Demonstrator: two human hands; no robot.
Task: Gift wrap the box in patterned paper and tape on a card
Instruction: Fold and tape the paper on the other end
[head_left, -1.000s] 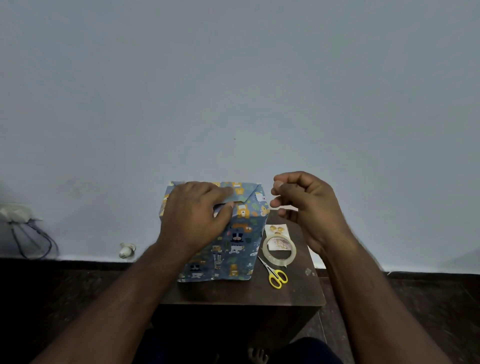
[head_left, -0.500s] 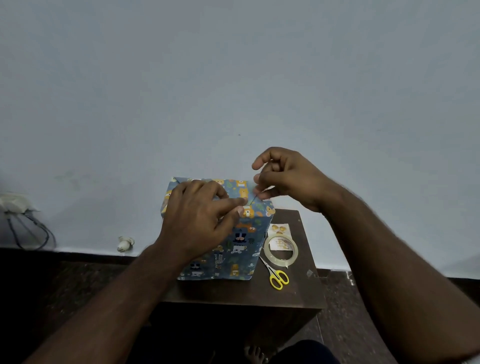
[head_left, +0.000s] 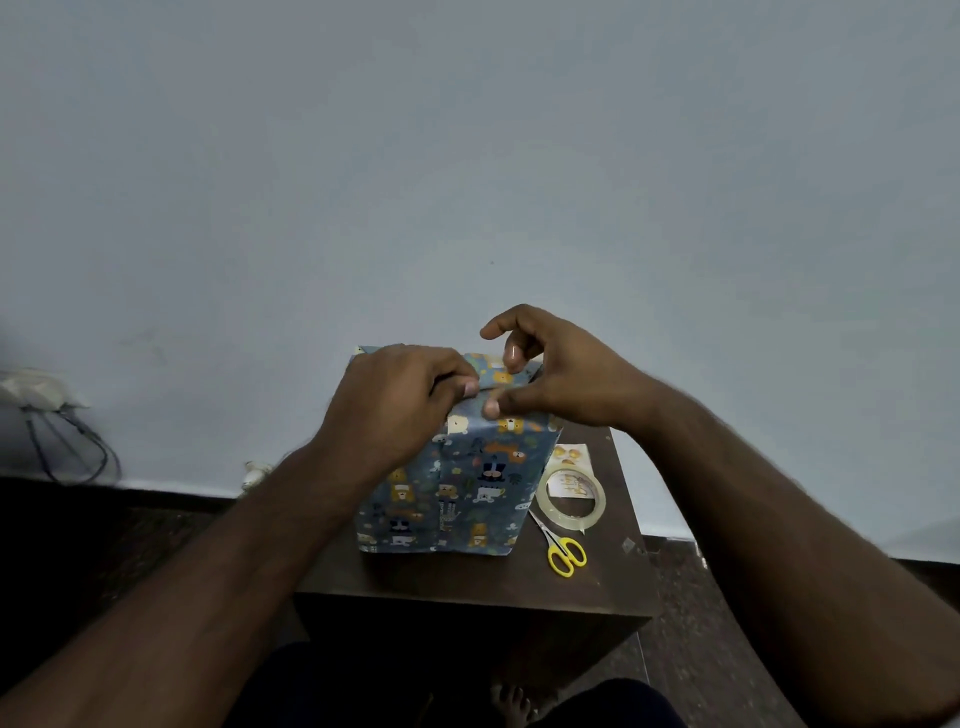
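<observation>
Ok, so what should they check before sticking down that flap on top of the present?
1. Left hand pins the folded flap on the wrapped box: ok.
2. Right hand thumb presses the seam: ok.
3. Tape piece on the fingers: cannot tell, too small.
4. Tape roll within reach beside the box: ok.
5. Scissors lie clear of the box: ok.
6. Card taped on: not ok, it lies under the roll.

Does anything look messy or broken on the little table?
Nothing broken or spilled. The tape roll lies on top of the card, and both hands press the wrapped box's top fold.
</observation>
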